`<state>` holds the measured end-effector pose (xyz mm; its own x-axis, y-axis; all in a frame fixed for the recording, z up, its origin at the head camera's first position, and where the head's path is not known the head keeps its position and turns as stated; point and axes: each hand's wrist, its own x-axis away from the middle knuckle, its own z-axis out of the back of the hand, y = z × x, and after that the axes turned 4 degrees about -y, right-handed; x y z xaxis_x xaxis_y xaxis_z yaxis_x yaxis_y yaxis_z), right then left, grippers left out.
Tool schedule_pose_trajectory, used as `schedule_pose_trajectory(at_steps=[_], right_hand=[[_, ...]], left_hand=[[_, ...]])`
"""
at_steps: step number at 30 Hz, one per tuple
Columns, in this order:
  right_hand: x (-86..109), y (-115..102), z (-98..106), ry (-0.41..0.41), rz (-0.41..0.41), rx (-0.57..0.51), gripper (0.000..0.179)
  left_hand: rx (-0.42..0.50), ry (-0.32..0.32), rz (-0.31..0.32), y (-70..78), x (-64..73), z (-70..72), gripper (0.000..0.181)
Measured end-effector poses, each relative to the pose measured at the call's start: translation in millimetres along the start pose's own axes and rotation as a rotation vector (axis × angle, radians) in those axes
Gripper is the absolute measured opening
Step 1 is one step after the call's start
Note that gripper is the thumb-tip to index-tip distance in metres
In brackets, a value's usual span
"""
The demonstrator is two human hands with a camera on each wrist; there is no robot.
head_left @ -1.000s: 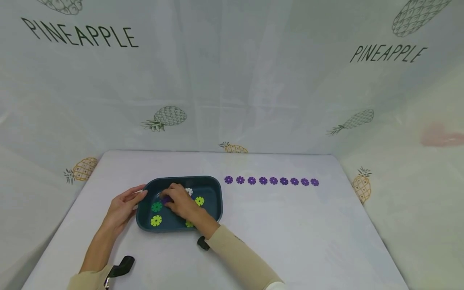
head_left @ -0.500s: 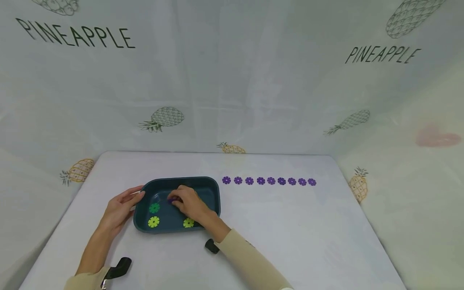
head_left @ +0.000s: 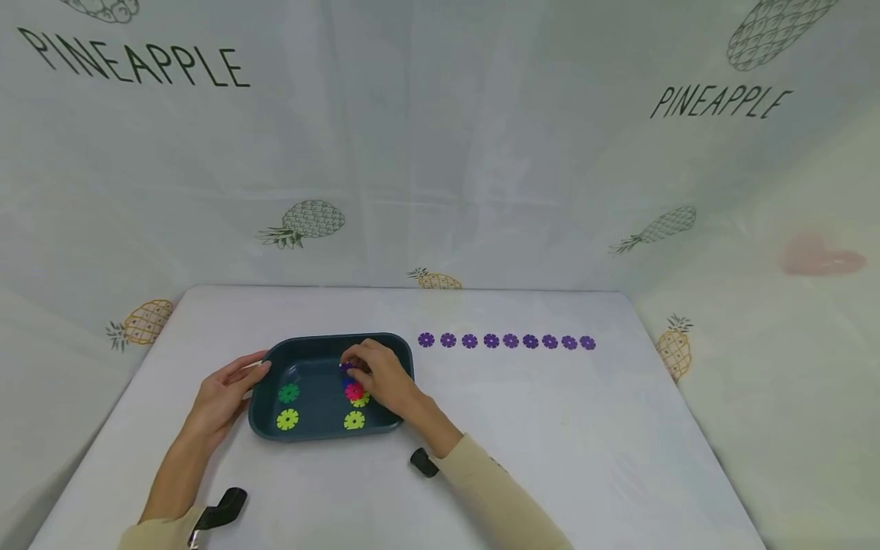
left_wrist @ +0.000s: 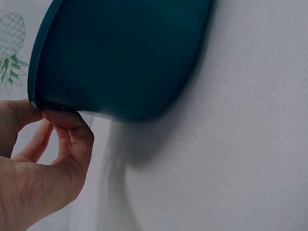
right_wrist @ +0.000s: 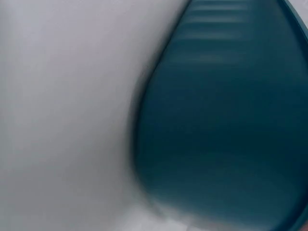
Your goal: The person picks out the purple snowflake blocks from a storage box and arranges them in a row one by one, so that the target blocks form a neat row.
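My left hand (head_left: 221,396) grips the left rim of a dark teal tray (head_left: 316,437); in the left wrist view, thumb and fingers of this hand (left_wrist: 53,163) pinch the tray's edge (left_wrist: 130,57). Inside the tray's right half my right hand (head_left: 381,376) pinches a purple interlocking disc (head_left: 345,367) with its fingertips. Just below the fingers lie a pink disc (head_left: 354,391) and a partly covered yellow one. Elsewhere in the tray are a green disc (head_left: 289,393) and two yellow-green discs (head_left: 287,419). The right wrist view shows only the tray's outer wall (right_wrist: 216,120), not the fingers.
A straight row of several purple discs (head_left: 491,341) lies on the white table (head_left: 550,443), right of the tray near the back. Behind the table hangs a pale curtain (head_left: 447,153) with pineapple prints.
My right hand has moved rightward inside the tray with the purple disc. The pink disc has come into view beneath it. My left hand stays on the rim. The view has shifted slightly.
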<state>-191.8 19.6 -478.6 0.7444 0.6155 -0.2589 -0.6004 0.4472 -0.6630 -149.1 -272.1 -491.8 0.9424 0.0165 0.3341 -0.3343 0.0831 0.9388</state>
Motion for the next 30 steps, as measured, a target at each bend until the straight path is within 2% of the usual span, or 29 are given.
schedule_pose_trajectory(at_steps=[7, 17, 23, 30], right_hand=[[6.7, 10, 12, 0.069, -0.033, -0.046, 0.018], [20.4, 29, 33, 0.276, -0.109, -0.181, 0.019], [30.0, 42, 46, 0.400, -0.146, -0.201, 0.020], [40.3, 58, 66, 0.465, -0.203, -0.217, 0.020]], left_hand=[[-0.011, 0.001, -0.017, -1.0, -0.1, 0.5, 0.053], [-0.030, 0.016, -0.016, -1.1, -1.1, -0.5, 0.060], [-0.034, 0.017, -0.034, 0.6, 0.7, -2.0, 0.065], [-0.034, 0.014, -0.041, 0.4, 1.2, -0.7, 0.067]])
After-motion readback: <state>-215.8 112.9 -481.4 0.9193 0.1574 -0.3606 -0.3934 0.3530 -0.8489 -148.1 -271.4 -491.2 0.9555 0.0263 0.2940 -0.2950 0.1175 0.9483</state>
